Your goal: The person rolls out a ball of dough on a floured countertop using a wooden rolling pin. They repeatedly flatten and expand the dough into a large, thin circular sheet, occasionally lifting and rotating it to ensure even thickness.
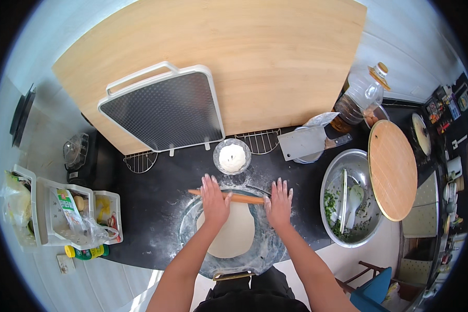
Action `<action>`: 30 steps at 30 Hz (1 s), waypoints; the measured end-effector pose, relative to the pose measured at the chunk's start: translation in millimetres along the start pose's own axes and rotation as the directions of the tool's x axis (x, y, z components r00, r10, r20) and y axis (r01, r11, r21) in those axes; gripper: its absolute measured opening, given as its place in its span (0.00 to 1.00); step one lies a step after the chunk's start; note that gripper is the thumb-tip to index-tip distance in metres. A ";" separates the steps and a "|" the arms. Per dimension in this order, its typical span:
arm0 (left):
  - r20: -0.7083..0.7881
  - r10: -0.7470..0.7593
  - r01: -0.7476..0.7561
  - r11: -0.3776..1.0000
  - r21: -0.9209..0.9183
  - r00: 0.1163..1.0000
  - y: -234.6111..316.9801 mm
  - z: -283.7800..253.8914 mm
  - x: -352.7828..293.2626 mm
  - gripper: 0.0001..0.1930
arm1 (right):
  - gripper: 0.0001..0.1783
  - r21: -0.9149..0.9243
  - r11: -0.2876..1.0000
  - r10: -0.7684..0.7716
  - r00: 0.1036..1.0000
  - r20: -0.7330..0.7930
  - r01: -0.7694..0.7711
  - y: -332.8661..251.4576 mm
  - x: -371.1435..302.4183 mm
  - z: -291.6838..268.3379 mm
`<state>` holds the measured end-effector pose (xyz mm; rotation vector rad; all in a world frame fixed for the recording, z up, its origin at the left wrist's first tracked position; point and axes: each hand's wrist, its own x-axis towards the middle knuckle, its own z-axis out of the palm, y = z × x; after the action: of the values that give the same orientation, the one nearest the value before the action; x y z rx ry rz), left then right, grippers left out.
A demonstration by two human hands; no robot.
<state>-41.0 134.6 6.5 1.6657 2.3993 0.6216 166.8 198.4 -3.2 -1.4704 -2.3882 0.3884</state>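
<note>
One left hand (pixel 215 202) and one right hand (pixel 279 204) are making two hands. One rolling pin (pixel 248 198) and one sheet of dough (pixel 231 231) are lying in view. One large wooden board (pixel 275 67), one round wooden board (pixel 392 171) and one white-framed board (pixel 164 109) are making three boards. One glass bowl of flour (pixel 217 157), one cleaver (pixel 302 143), one clear jug (pixel 365 92) and two wire racks (pixel 257 142) are also showing.

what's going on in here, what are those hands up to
Someone is at a rolling pin with open, flat hands: the left hand lies over it near its left end, the right hand is at its right end. The pin is across the far edge of a thin sheet of dough on a round, floury board. A clear bowl of flour stands just beyond.
</note>
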 end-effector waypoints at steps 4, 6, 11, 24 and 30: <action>0.202 0.080 -0.078 0.997 -0.020 0.976 -21.1 -19.6 -56.1 0.38 | 0.34 0.023 0.996 -0.093 0.987 0.128 0.091 0.7 -54.8 -13.3; 0.283 0.149 -0.142 0.989 -0.046 0.947 -28.4 -30.3 -77.3 0.38 | 0.35 0.085 0.995 -0.064 0.967 0.245 0.045 -11.0 -99.9 -22.3; 0.199 0.250 -0.240 0.968 -0.071 0.948 -24.2 -20.8 -47.0 0.38 | 0.35 0.027 0.999 0.033 0.999 0.026 -0.034 -21.3 -96.1 -1.4; 0.373 0.354 -0.403 0.913 0.062 0.858 -40.4 -32.7 -67.7 0.39 | 0.26 0.161 0.987 -0.055 0.981 0.185 0.025 -16.4 -128.1 -24.3; -0.028 0.290 -0.287 0.955 0.067 0.957 -3.1 -3.6 12.1 0.38 | 0.33 -0.026 0.995 0.090 0.994 -0.063 -0.092 7.6 -35.6 -6.7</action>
<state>-49.4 143.9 9.7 2.0715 2.2381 0.6289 190.8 170.3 -4.2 -1.5851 -2.2940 0.3266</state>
